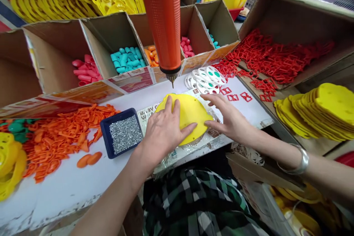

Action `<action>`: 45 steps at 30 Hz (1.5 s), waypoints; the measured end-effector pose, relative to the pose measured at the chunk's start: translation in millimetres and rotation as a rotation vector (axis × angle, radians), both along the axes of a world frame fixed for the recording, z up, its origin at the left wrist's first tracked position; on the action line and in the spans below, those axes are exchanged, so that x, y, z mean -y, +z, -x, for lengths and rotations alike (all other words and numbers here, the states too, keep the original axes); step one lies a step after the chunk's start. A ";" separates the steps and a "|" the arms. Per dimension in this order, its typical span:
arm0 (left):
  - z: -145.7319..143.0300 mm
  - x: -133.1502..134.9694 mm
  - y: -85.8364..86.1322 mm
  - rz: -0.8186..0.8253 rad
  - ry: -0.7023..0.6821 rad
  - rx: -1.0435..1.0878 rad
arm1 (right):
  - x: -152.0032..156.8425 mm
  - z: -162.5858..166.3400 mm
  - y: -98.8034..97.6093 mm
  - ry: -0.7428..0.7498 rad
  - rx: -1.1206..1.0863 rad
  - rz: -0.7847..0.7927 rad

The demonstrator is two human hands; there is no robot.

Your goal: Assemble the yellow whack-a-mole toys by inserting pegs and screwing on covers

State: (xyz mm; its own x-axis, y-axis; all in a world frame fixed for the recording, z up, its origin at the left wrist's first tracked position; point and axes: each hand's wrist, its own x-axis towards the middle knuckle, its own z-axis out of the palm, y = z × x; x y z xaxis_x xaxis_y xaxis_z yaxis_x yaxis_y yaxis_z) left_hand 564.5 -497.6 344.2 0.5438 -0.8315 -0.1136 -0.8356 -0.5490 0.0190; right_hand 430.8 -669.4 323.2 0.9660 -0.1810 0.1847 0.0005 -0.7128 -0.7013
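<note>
A flat yellow plastic plate [190,118] with small holes near its rim lies on a plastic-wrapped printed sheet [177,158] at the bench's front edge. My left hand [166,123] rests on the plate's left part, fingers stretched out and thumb spread across it. At the plate's right edge is my right hand [228,114], thumb and fingers apart, its thumb tip by the rim. An orange electric screwdriver [167,25] hangs above, bit pointing down just behind the plate. What lies under the plate is hidden.
A dark blue tray [104,136] of small screws stands left, beside loose orange parts [63,132]. Cardboard compartments [116,86] with coloured pegs line the back. White discs [206,79], red parts [276,55] and stacked yellow plates [326,110] are to the right.
</note>
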 end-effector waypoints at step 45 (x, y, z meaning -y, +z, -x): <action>0.4 -4.7 1.5 0.022 0.030 -0.114 | 33.4 -120.6 68.0 0.007 0.352 -0.305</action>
State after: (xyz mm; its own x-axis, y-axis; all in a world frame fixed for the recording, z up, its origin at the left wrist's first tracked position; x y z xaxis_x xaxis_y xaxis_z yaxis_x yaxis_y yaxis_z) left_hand 564.0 -492.9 345.7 0.5530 -0.8180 -0.1584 -0.8104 -0.5722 0.1256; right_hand 551.4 -702.7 391.2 0.8553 -0.2718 0.4411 0.2802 -0.4735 -0.8350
